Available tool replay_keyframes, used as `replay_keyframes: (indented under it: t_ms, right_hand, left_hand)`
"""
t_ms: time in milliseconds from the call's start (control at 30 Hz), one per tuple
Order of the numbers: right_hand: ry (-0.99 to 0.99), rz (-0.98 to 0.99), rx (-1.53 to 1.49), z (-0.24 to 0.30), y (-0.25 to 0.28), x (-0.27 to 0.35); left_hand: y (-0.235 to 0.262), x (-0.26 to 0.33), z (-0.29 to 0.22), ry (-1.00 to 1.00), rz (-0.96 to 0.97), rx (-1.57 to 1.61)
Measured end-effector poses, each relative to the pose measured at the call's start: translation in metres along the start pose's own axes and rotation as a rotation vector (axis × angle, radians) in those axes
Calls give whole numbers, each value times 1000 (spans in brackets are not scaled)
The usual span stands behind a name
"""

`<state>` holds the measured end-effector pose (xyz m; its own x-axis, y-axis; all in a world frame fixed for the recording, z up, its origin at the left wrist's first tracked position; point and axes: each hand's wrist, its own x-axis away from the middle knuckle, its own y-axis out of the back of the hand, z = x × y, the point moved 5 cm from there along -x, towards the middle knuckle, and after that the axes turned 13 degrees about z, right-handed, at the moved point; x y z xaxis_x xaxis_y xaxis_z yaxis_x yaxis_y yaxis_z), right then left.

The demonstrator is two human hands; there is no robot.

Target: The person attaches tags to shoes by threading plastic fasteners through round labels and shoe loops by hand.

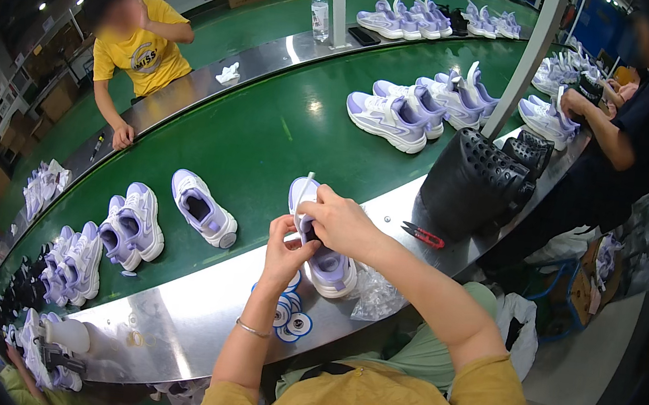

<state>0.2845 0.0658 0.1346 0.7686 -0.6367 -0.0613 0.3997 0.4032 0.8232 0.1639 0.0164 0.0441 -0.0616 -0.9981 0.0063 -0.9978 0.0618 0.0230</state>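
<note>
A white and lilac sneaker (333, 277) rests at the belt's near edge, heel toward me. My left hand (285, 252) is at the left side of its opening, fingers curled in a pinch on the upper. Over the laces and tongue, my right hand (339, 218) is closed on the shoe's upper. A thin white strip (308, 181) sticks up beside the right fingers; whether it is a lace end cannot be made out. The fingertips partly hide the shoe's front and opening.
Round blue-edged stickers (296, 324) and a clear plastic bag (375, 295) lie by the shoe. Red-handled thread snips (423, 234) lie right, near a black perforated container (466, 188). More sneakers (204, 209) stand on the green belt (267, 140). Co-workers sit across and at right.
</note>
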Motion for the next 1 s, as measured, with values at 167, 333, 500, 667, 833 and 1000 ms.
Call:
replay_keyframes:
  t_ms: [167,333,500,667,833,1000]
  right_hand:
    - [165,63,-77,-12,2,10]
    - [169,97,208,19,-27,31]
    - [210,-48,227,18,-13,59]
    - [-1,-371,-62,-10,5,85]
    - [-32,-352,-251,-30,-18,82]
    - [-173,-319,-747,-46,6,54]
  left_hand:
    - [6,1,-3,-65,88,-53]
    - [4,6,-13,-102,110,-167]
    - [-7,22,-53,-341,-115,-655]
    - [-37,25,-91,-504,-163,-864]
    - [-52,16,-80,-522,-97,-1139]
    - [-26,34,-72,-604,-248,-1045]
